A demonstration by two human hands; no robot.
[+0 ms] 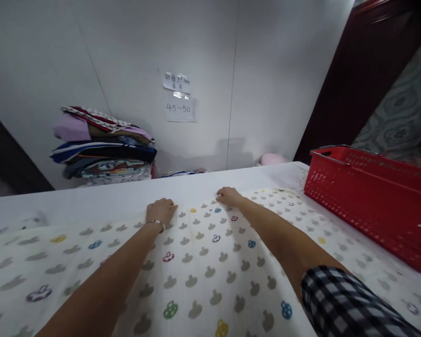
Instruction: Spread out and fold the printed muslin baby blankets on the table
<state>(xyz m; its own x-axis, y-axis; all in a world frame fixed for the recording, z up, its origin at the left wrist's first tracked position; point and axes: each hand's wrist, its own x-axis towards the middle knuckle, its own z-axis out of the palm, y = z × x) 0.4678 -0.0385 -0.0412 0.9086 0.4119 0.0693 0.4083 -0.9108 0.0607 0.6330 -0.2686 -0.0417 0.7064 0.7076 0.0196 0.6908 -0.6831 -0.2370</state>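
A white cloth point(203, 262) printed with grey, yellow, blue, purple and red mushrooms lies spread over the table. At the far edge of the cloth my left hand point(161, 210), with a bracelet on its wrist, is closed with bent fingers on the fabric. To its right, my right hand point(229, 196) pinches the same far edge between thumb and fingers. Between the two hands the edge runs fairly straight. A black-and-white checked sleeve point(344, 299) covers the upper part of my right arm.
A red plastic basket point(368, 201) stands on the table at the right, beside the cloth. Behind the white table point(119, 201), a stack of folded fabrics point(107, 145) rises at the left. Paper notes point(180, 110) hang on the wall. Something pink point(272, 159) shows beyond the table.
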